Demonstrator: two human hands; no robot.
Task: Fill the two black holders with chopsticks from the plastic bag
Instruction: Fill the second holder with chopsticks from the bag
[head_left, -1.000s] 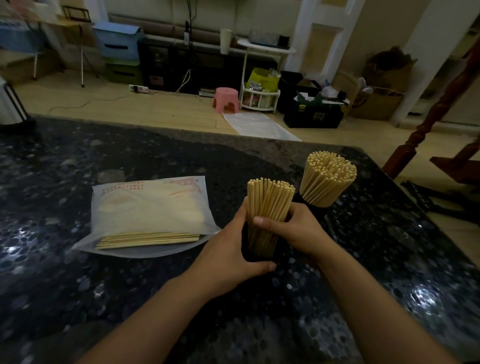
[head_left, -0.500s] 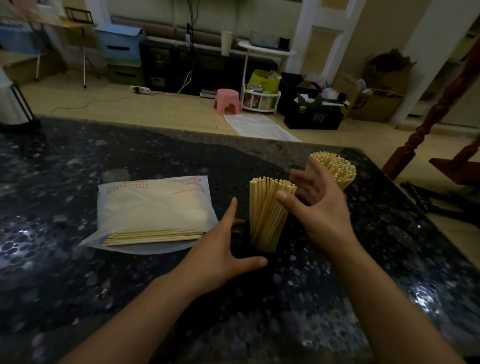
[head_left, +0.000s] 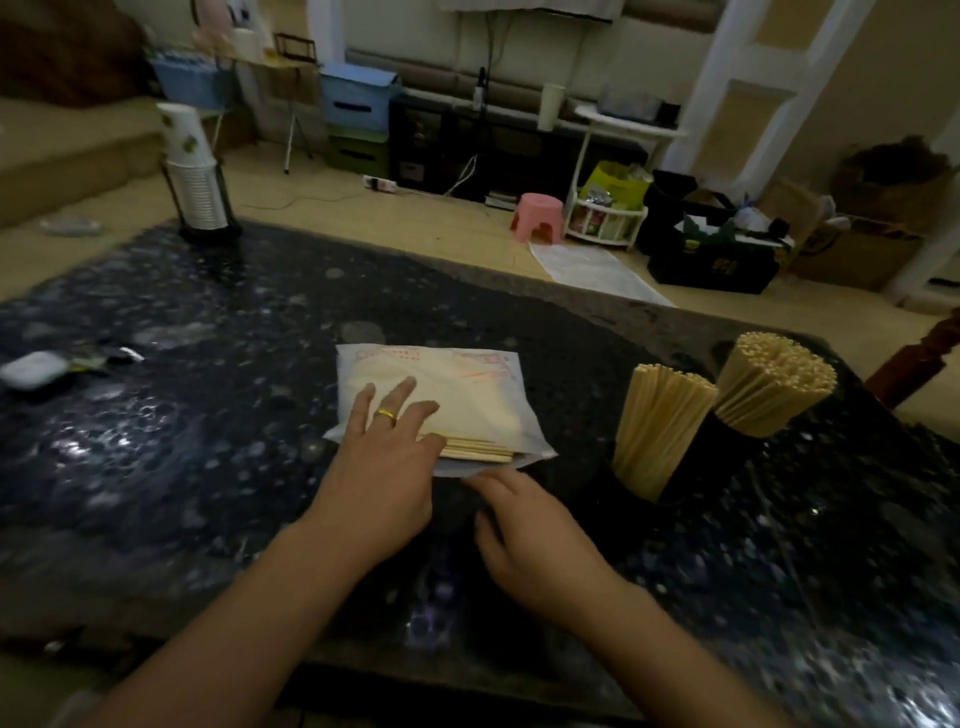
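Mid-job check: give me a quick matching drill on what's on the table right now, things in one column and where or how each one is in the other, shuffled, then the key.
Things
1. left hand
2. right hand
3. plastic bag
4. stack of paper cups

States
A. lies flat on the dark table, chopstick ends showing at its near opening
B. stands at the table's far left edge
C. rests open on top of the bag
D. sits just short of the bag's near edge, holding nothing

Pairs: 1-C, 2-D, 3-A, 4-B
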